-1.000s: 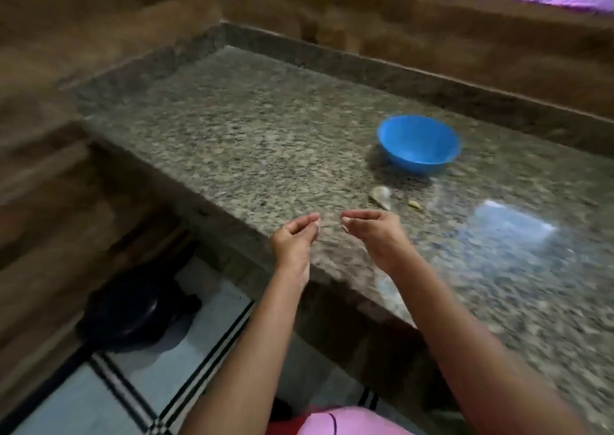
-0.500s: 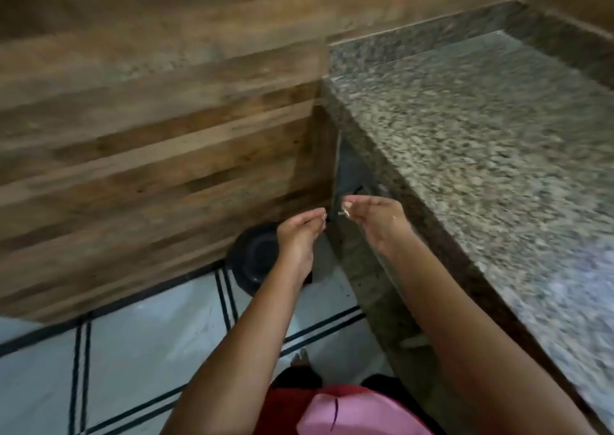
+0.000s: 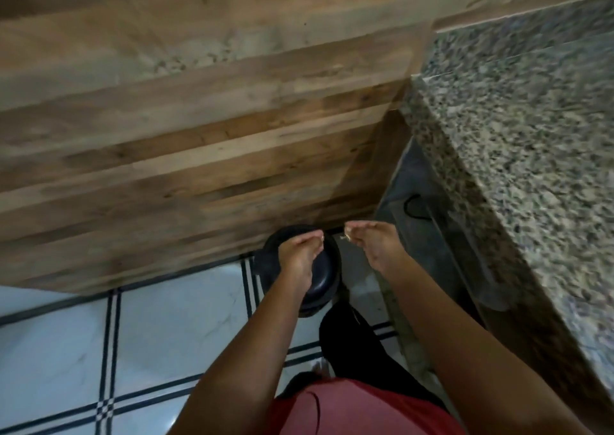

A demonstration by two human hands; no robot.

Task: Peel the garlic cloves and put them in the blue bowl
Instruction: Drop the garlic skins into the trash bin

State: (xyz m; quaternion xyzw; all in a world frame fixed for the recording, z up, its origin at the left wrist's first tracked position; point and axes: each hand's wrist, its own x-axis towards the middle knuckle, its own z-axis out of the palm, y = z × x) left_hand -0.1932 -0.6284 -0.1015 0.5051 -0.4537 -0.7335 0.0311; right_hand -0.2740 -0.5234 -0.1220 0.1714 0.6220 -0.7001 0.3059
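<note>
Nearest: red shirt (image 3: 349, 411) at bottom edge, dark trouser leg (image 3: 352, 341) just beyond it, white floor tiles (image 3: 50, 351) with dark double lines to the left. Both forearms reach forward over the floor, off the counter. Left hand (image 3: 300, 252) sits above a black round bin (image 3: 327, 278) on the floor, fingers curled with tips bunched together; can't tell if anything is in them. Right hand (image 3: 375, 245) just beside it, apart, fingertips pinching a small pale scrap, looks like garlic skin (image 3: 345, 237), too small to confirm. Granite counter (image 3: 531, 135) runs along the right, its edge near the right forearm. Wood-plank wall (image 3: 199, 119) behind the bin. Blue bowl and cloves out of frame.
</note>
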